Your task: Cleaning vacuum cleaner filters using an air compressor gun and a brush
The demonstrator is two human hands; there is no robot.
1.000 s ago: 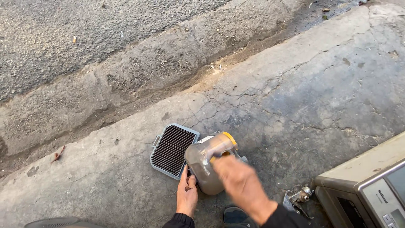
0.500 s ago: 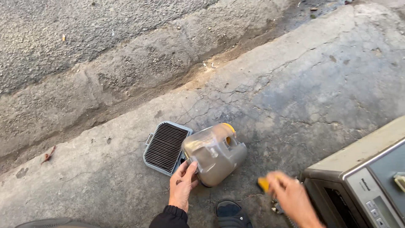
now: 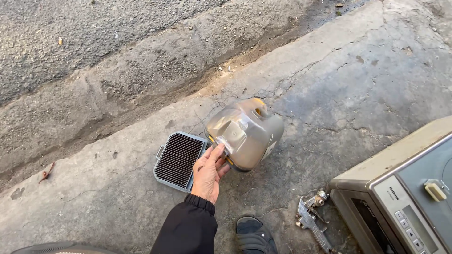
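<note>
Left hand: the left hand (image 3: 208, 171) comes from a black sleeve (image 3: 187, 229) and holds the near end of the dust container (image 3: 245, 133); the fingers (image 3: 217, 155) are bent around the clear front edge, and the thumb seems to press on the lower side.

Right hand: not in the view, so I cannot tell its state.

Place of the container: it is on the cracked concrete pavement (image 3: 329, 80), just beside the grey pleated filter (image 3: 179, 160), between this filter and the beige appliance (image 3: 405, 188).

How it rests: it seems tilted, the far end on the ground and the near end raised by the hand; if the raised end still touches the ground I cannot tell.

Why held like this: in my judgement the grip at one end keeps the container steady and turns the clear side up toward the person, so the inside can be seen.

Long axis: it goes from the hand, at lower left, to the upper right of the picture.

Pointing: the end with the yellow part (image 3: 257, 107) points away from the person, toward the curb (image 3: 141, 80); the clear end points to the hand.

Filter: it lies flat, pleats up, probably put aside there to stay close.

Other things: a metal spray gun (image 3: 311, 220) lies near the appliance, and a dark shoe (image 3: 254, 234) is at the bottom edge.
</note>
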